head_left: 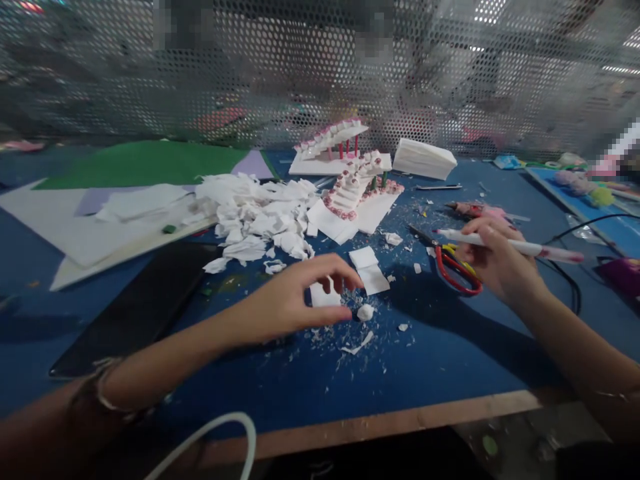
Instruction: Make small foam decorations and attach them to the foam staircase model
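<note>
My left hand (300, 293) hovers over the blue table with thumb and fingers apart, holding nothing. Just past its fingertips lies a small crumpled paper ball (365, 312), among white paper crumbs. White paper squares (370, 270) lie beyond the fingers, one partly hidden behind them. In my right hand (493, 257) is a white marker pen (530, 247), held between thumb and fingers, its tip pointing left. Below that hand rest scissors (457, 279) with red and yellow handles. Further back, a small white paper staircase model (349, 190) with reddish edging stands on a white base.
Torn white paper (260, 213) is heaped at centre left. A black tablet-like slab (145, 310) lies left, beside white and green sheets (165, 163). At the back stand a second stair model (330, 143) and folded paper (424, 159). A perforated metal screen (280, 73) closes the far side.
</note>
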Demonstrator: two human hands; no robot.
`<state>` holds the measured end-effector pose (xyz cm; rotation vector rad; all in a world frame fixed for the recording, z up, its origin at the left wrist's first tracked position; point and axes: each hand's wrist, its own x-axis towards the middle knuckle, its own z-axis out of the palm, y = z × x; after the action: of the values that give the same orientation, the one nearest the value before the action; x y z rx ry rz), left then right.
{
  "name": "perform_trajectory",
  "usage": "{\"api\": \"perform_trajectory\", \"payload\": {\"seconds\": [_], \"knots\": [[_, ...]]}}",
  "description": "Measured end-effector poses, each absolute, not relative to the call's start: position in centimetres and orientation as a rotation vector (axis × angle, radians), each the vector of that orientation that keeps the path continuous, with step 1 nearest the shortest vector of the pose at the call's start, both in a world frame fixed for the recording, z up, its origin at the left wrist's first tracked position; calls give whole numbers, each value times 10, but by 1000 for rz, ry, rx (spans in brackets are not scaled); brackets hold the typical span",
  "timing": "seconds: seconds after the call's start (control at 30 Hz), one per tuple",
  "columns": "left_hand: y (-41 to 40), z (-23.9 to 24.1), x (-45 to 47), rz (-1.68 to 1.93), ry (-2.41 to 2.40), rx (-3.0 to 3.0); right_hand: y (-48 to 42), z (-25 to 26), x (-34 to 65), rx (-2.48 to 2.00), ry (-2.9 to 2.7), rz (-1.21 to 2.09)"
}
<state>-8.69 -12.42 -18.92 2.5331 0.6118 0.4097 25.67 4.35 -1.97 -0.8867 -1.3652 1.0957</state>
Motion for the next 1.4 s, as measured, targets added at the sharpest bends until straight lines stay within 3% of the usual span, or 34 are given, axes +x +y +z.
{"api": "perform_trajectory", "payload": {"seconds": [0.1,0.2,0.43,0.8,1.4], "knots": [[2,-86,-46,485,636,2532,27,-17,240,-870,-1501,1109],[47,-44,-29,515,682,2515,10,-15,223,-808,-1852,1144],[28,-50,-32,519,754,2441,5,-29,199,-581,-2340,942],[33,-47,-33,466,774,2434,6,-29,194,-600,-2407,606],[32,-45,-29,466,794,2457,5,-25,197,-602,-2443,582]]}}
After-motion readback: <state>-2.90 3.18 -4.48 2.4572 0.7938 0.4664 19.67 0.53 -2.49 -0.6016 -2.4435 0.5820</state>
